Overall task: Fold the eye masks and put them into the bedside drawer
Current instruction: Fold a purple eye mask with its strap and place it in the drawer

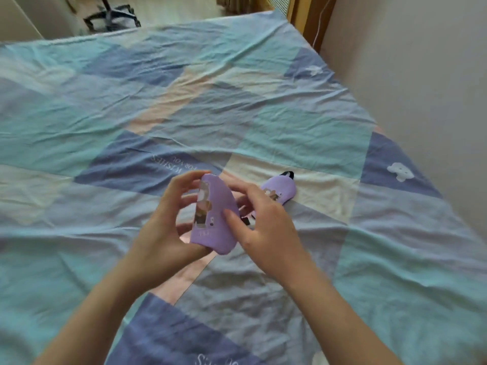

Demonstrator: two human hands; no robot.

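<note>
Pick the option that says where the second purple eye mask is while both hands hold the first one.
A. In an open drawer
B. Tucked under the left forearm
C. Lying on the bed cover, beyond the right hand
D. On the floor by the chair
C: the second eye mask lies on the bed cover just beyond the right hand, while the left hand and right hand hold the folded eye mask.

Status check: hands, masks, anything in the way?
Left hand and right hand both gripping folded purple mask. Second mask lying on bedspread. Drawer out of sight.
</note>
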